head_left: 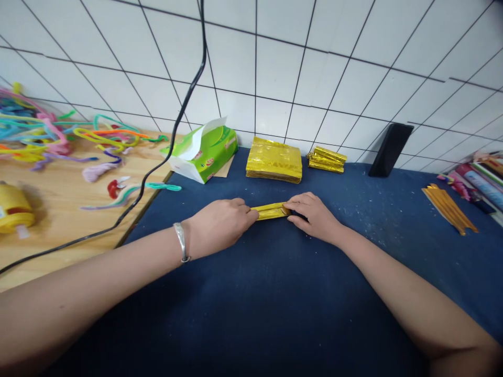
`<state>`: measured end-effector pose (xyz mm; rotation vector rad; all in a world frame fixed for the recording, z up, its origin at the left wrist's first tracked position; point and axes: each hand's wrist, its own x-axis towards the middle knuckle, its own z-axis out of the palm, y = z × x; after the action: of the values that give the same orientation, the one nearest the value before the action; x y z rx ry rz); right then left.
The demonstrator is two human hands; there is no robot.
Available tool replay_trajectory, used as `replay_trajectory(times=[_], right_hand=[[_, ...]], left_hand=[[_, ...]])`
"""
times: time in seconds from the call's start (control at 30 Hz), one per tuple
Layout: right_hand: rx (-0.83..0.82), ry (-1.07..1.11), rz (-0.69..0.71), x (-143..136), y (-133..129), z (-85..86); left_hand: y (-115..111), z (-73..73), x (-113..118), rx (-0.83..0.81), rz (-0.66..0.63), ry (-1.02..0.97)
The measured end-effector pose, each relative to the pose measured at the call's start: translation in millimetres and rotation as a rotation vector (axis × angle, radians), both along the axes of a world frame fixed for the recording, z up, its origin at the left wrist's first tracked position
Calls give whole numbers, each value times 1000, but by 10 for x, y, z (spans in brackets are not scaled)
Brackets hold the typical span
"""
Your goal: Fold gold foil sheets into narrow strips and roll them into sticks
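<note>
A narrow folded strip of gold foil paper [270, 211] lies low over the dark blue table surface, held at both ends. My left hand [222, 222], with a silver bangle at the wrist, is closed on its left end. The fingertips of my right hand [312, 214] pinch its right end, where a brownish inner side shows. Behind the strip sits a stack of flat gold foil paper [274, 161]. To the right of that stack are several folded gold foil pieces [327, 159] in a small pile.
A green tissue pack [214, 152] stands by the tiled wall. A black phone [391, 150] leans there. Orange-brown strips [449, 208] lie at right near books [487, 180]. A black cable [184, 104] hangs across the left, before colourful pipe cleaners [106, 137] and a yellow bottle [14, 208].
</note>
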<state>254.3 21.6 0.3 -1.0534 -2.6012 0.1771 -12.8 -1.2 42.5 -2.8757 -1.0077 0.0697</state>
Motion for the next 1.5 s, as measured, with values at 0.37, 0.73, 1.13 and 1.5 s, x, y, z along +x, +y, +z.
replay_trajectory(times=[0.37,0.73,1.13,1.5], right_hand=[[50,42,53,11,21,-41],[132,5,63,-14,-89,-4],[33,88,37,-44,-139,19],[-54,193,-147,-162,-150,14]], left_hand=[[52,30,-7,2,82,0],[52,64,-15,-67,42,-38],[199,31,-122,-265,12,-217],[248,-19,-140,-319,36,-292]])
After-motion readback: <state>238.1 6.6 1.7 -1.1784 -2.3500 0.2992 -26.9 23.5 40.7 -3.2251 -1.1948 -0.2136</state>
